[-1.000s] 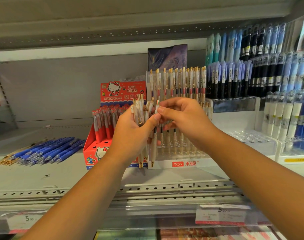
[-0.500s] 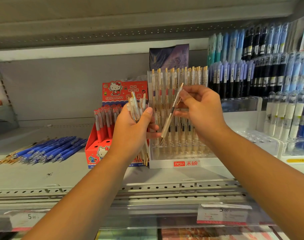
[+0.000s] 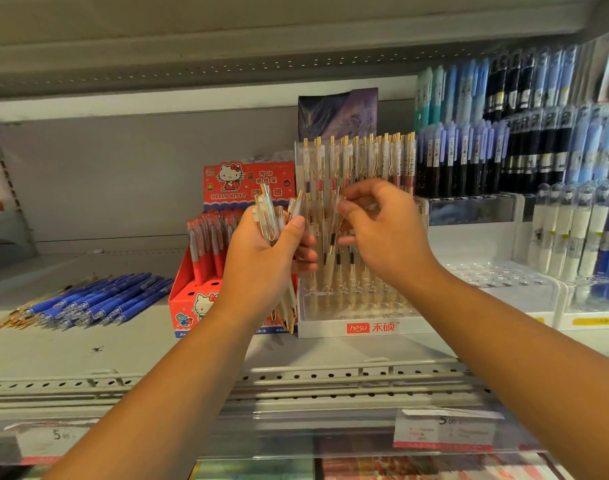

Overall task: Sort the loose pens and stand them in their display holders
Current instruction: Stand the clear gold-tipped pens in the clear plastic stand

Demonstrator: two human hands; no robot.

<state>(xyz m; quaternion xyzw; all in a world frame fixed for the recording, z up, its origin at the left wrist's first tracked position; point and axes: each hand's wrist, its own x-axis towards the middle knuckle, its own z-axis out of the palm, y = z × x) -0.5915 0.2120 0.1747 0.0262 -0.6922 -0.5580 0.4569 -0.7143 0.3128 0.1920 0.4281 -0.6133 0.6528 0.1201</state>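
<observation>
My left hand [image 3: 265,265] grips a bundle of white pens with gold clips [image 3: 270,216], held upright in front of the shelf. My right hand [image 3: 386,233] pinches a single white-and-gold pen [image 3: 329,258] near its top. That pen hangs almost upright, tip down, just above the front holes of the clear display holder [image 3: 369,328] with the red "hesu" label. The holder's back rows are filled with matching gold-clip pens [image 3: 362,157]. Whether the pen's tip sits in a hole is hidden among the other pens.
A red Hello Kitty box [image 3: 188,306] of red pens stands left of the holder. Loose blue pens [image 3: 98,303] lie on the shelf at far left. Racks of dark and blue pens [image 3: 504,150] and white pens [image 3: 566,233] fill the right. Price tags [image 3: 445,427] line the shelf's front edge.
My right hand drew one pen out of the bundle, lifted it slanted, and now holds it nearly upright and lower, over the clear holder. My left hand kept the bundle almost still.
</observation>
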